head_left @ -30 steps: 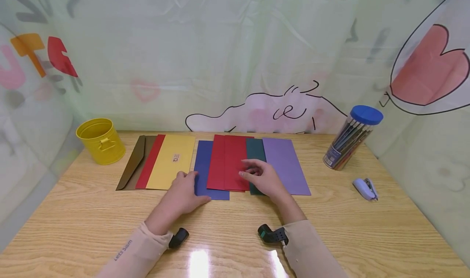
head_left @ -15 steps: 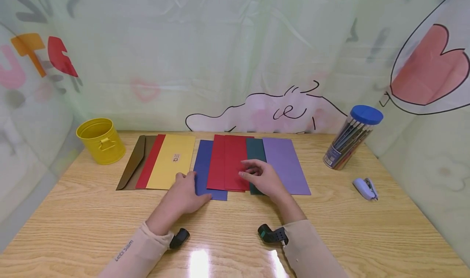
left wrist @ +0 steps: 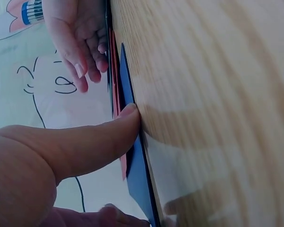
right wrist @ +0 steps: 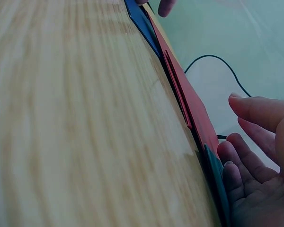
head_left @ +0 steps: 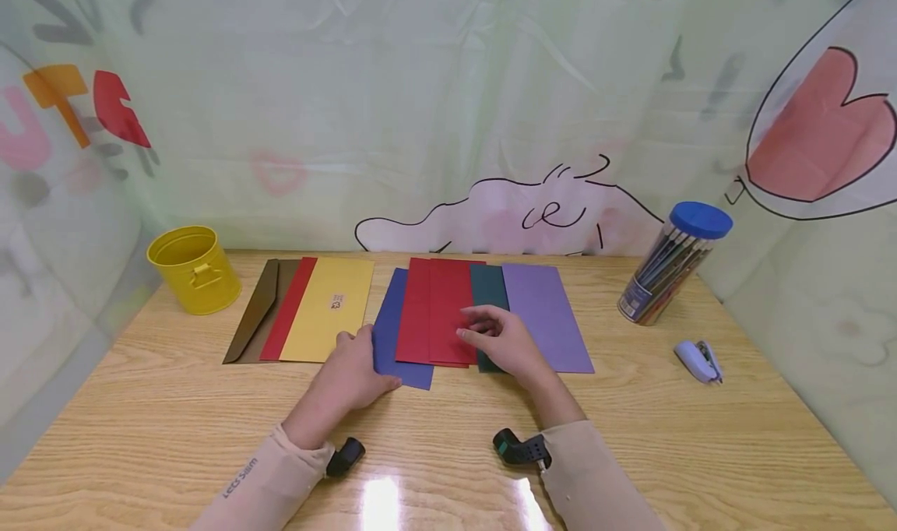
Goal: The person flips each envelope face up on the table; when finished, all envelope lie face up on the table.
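Observation:
My left hand holds the blue envelope at its near left corner, fingers along the left edge and thumb at the near edge. In the left wrist view the thumb lies against the blue envelope's edge. That envelope sits slanted, its right part hidden under two overlapping red envelopes. Over the red and the dark green envelope hovers my right hand, fingers loosely bent with nothing between them. A purple envelope lies just right of it.
Left of the blue envelope lie a yellow envelope, a red one and a brown one. A yellow bucket stands back left. On the right are a blue-lidded pencil tub and a small lilac stapler.
The blue envelope has turned clockwise under my left hand: its far end went right and its near right corner came left and toward me. The right hand has stayed still.

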### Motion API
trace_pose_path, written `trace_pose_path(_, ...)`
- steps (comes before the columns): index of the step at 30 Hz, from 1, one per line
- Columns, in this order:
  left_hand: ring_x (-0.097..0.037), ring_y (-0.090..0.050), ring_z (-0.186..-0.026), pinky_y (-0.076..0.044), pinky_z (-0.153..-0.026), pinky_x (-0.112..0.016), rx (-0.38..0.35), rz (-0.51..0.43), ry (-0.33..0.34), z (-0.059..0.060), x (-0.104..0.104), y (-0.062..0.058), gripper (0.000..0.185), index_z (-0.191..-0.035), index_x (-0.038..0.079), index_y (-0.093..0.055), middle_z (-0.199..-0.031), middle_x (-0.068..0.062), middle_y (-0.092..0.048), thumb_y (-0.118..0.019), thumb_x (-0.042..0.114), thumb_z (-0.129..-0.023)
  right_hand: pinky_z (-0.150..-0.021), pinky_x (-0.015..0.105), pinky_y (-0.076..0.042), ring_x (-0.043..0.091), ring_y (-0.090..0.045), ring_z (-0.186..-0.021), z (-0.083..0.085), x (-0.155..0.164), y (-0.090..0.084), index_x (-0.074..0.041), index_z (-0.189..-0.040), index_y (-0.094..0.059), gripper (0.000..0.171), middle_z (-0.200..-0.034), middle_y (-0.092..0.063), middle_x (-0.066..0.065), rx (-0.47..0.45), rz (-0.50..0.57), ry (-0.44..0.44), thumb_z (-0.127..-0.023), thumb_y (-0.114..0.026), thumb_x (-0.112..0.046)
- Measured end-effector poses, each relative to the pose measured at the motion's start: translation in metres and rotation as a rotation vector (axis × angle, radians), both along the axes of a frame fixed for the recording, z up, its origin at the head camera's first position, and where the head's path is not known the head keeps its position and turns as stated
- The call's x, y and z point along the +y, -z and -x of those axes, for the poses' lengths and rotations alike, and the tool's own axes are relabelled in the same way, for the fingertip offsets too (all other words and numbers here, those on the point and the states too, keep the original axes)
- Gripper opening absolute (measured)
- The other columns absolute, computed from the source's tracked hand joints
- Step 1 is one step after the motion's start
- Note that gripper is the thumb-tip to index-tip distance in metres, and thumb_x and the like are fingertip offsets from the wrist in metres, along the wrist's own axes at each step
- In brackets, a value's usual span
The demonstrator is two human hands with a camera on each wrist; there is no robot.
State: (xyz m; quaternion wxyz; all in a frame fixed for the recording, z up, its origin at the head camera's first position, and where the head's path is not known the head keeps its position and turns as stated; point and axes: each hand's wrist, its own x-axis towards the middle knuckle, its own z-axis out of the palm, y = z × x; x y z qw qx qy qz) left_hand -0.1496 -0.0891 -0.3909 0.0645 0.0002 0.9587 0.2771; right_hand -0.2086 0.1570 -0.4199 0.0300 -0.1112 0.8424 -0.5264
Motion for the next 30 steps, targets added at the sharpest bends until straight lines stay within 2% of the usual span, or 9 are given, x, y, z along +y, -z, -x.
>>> trace_pose_path(6, -0.038, -0.058, -0.102, -0.052, -0.088, -0.051, -0.011, -0.015, 0.01, 0.001, -0.001, 0.001, 0.093, -0.149, -0.008, -0.035, -0.124, -0.03, -0.047, -0.086, 0.028, -0.079, -0.084, 0.036, -0.05, 0.024, -0.059, -0.102, 0.0, 0.0, 0.001, -0.007, -0.128, -0.067, 0.04, -0.115, -0.066, 0.007, 0.003, -0.008, 0.003, -0.091, -0.077, -0.018)
trace_pose_path(14, -0.036, -0.059, -0.098, -0.054, -0.084, -0.05, -0.004, -0.015, -0.003, -0.002, 0.003, 0.003, 0.099, -0.15, -0.006, -0.035, -0.127, -0.029, -0.045, -0.086, 0.04, -0.078, -0.085, 0.036, -0.049, 0.024, -0.059, -0.103, 0.0, -0.001, 0.0, -0.007, -0.128, -0.067, 0.039, -0.115, -0.066, 0.007, 0.006, -0.011, 0.0, -0.091, -0.077, -0.018)
trace_pose_path(23, -0.044, -0.056, -0.113, -0.049, -0.095, -0.053, -0.047, -0.033, 0.013, 0.001, -0.002, 0.0, 0.115, -0.154, -0.011, -0.022, -0.136, -0.037, -0.04, -0.091, 0.031, -0.072, -0.084, 0.036, -0.05, 0.024, -0.059, -0.103, 0.0, -0.001, 0.0, -0.008, -0.127, -0.068, 0.039, -0.115, -0.066, 0.007, 0.001, -0.008, -0.002, -0.091, -0.077, -0.018)
trace_pose_path(26, -0.041, -0.055, -0.112, -0.048, -0.096, -0.054, -0.076, -0.04, 0.022, 0.002, -0.005, -0.002, 0.111, -0.152, -0.009, -0.03, -0.135, -0.035, -0.043, -0.093, 0.03, -0.07, -0.085, 0.036, -0.049, 0.024, -0.059, -0.103, 0.0, -0.001, 0.001, -0.008, -0.127, -0.068, 0.039, -0.115, -0.066, 0.007, 0.001, -0.011, 0.003, -0.091, -0.076, -0.019)
trace_pose_path(30, -0.034, -0.057, -0.106, -0.048, -0.095, -0.051, -0.108, -0.076, 0.036, 0.004, -0.007, -0.004, 0.095, -0.141, -0.007, -0.047, -0.126, -0.026, -0.055, -0.095, 0.027, -0.067, -0.085, 0.036, -0.049, 0.024, -0.059, -0.103, 0.0, 0.0, 0.001, -0.008, -0.127, -0.068, 0.038, -0.115, -0.066, 0.007, 0.002, -0.018, 0.006, -0.091, -0.076, -0.018)
